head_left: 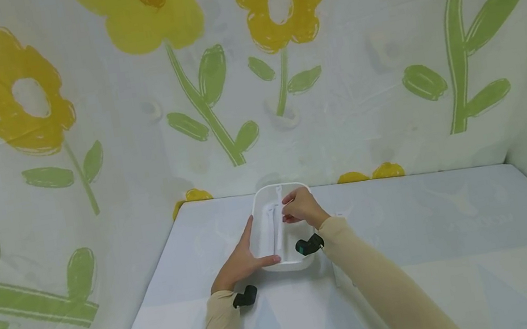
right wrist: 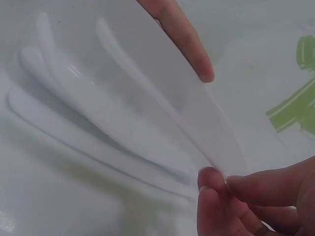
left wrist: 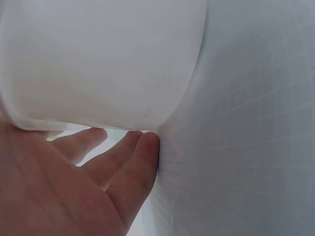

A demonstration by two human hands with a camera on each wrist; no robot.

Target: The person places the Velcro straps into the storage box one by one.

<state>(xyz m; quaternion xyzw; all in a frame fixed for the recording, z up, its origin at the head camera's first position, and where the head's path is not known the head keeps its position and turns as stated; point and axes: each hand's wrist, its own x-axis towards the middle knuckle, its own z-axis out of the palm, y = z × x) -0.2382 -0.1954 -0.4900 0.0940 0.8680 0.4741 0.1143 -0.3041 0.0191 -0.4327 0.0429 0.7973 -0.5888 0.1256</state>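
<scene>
Several white strips (head_left: 271, 229) in tray (head_left: 296, 265), long axes running near to far

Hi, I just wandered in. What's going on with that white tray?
A person is working with both bare hands at a white tray on a table. Their left hand is spread against the tray's left side and near edge, while the right hand pinches one end of a slender white piece over the tray. At least two more white pieces lie inside.
</scene>
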